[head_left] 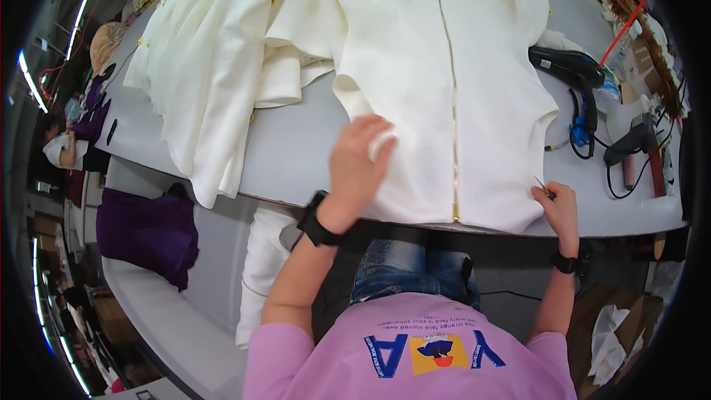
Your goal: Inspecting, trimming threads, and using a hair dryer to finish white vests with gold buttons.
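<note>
A white garment (489,89) lies on the table with a long gold zipper (453,126) running down its middle. My left hand (359,163) is at its left edge, fingers bent and apart against the cloth. My right hand (559,207) holds small metal snips (546,191) at the garment's lower right edge, the point toward the cloth. More white cloth (189,74) with gold buttons lies to the left, draping over the table's front edge.
A black hair dryer (563,63), tools with cables (629,144) and scraps crowd the table's (281,152) right end. Purple cloth (148,230) lies on a grey trough (170,326) below. Another person (63,152) is at the far left. A cardboard box (592,304) is at lower right.
</note>
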The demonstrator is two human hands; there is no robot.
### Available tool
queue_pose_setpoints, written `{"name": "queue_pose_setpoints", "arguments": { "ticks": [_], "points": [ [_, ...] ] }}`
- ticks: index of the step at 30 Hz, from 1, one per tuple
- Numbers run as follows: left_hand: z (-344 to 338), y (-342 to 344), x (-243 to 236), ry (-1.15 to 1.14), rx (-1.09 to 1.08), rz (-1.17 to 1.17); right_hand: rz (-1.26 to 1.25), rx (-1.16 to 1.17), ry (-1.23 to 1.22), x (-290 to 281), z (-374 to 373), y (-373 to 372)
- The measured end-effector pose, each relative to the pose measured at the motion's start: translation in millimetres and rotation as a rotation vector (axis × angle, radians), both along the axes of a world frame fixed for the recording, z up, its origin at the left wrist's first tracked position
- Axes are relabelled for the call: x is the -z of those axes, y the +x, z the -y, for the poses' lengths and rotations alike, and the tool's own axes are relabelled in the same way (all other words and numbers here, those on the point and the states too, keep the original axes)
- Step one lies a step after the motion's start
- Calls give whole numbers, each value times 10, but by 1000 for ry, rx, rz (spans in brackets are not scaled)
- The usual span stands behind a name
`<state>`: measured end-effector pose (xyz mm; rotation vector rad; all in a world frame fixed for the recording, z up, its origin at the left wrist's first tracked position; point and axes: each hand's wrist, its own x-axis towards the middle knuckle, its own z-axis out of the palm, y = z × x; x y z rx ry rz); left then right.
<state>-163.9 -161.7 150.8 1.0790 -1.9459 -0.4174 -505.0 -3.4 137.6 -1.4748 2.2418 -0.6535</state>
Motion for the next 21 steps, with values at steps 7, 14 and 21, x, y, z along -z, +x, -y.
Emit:
{"name": "queue_pose_setpoints", "arguments": {
  "ticks": [7,14,21],
  "points": [
    [1098,138,361,-32,-280,-68,-144,219,-326,129,488,157],
    [1101,55,116,449,54,-104,-141,71,-39,126,773,124],
    [268,1101,-320,1158,769,-44,645,-466,231,-454,-92,-92]
  ]
}}
